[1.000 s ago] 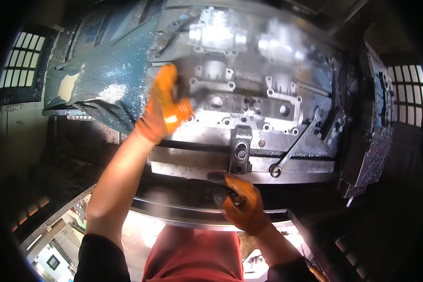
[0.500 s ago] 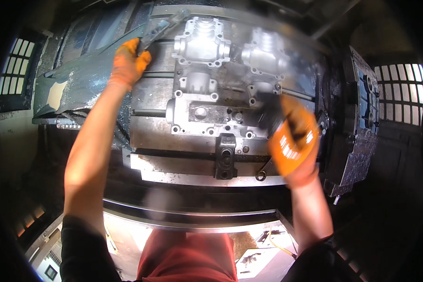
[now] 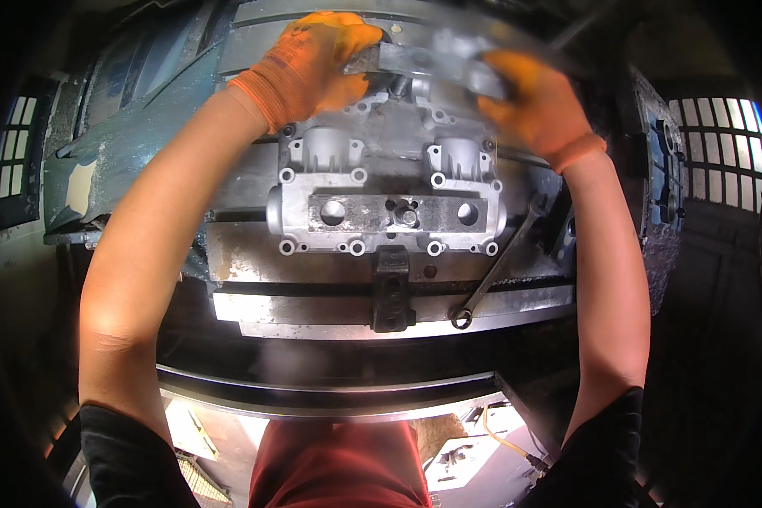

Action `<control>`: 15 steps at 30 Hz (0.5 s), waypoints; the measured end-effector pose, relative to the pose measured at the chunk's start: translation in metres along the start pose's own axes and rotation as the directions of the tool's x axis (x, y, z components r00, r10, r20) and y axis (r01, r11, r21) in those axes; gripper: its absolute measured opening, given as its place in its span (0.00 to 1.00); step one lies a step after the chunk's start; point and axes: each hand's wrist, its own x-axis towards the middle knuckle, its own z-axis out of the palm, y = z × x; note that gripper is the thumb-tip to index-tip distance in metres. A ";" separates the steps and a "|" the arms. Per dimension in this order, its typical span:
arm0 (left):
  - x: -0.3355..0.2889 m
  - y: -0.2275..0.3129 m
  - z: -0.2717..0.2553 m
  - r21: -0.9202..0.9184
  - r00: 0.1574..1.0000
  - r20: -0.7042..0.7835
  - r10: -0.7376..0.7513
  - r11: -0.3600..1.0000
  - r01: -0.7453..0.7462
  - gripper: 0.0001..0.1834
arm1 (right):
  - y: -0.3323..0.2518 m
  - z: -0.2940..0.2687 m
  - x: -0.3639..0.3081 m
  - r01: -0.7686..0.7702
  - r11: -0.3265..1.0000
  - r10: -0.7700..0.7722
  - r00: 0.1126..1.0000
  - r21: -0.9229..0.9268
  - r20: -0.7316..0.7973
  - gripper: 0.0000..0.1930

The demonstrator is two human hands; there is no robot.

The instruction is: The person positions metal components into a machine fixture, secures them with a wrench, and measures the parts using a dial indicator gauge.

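My left hand [image 3: 317, 68], in an orange glove, is closed around the left end of a flat metal bar [image 3: 423, 63] over the far side of the castings. The gloved right hand [image 3: 538, 106], smeared by motion, has its fingers curled about the bar's right end. Beneath the bar, parts of the far castings are hidden. Nearer to me lies a silvery metal casting [image 3: 288, 212] with several bolt holes. Across it rests another flat bar [image 3: 356, 213] with round holes, and a bolt [image 3: 405, 217] stands at its middle.
The castings sit on a slotted machine table [image 3: 237, 250]. A dark stepped clamp block [image 3: 391, 292] stands at the near edge. To its right, a combination wrench [image 3: 498, 271] lies slanted. Barred windows [image 3: 721, 152] flank the work area.
My left hand has moved right with the bar, now held across the far castings. My right hand has gone from the near casting up to the bar's other end. The wrench is now uncovered.
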 end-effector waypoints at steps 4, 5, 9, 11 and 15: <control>0.010 0.009 -0.005 -0.062 0.988 0.137 -0.066 0.995 0.075 0.16 | 0.012 0.014 0.006 0.044 0.996 -0.043 0.999 -0.079 0.012 0.24; 0.010 0.008 -0.001 -0.009 0.979 0.177 -0.097 0.995 0.100 0.16 | 0.009 0.016 0.005 -0.042 0.998 0.044 0.996 -0.042 0.072 0.24; 0.005 -0.003 0.007 0.030 0.980 0.181 -0.083 0.996 0.079 0.16 | 0.011 0.026 0.008 -0.070 0.997 0.065 0.993 0.039 0.103 0.24; -0.005 -0.005 0.003 -0.166 0.977 0.133 -0.164 0.969 0.185 0.16 | 0.011 0.026 0.003 -0.006 0.997 0.005 1.000 0.074 0.022 0.23; -0.023 0.007 -0.012 -0.535 0.936 0.109 -0.334 0.774 0.338 0.15 | 0.035 0.012 -0.006 0.110 0.974 -0.122 0.991 -0.199 -0.048 0.25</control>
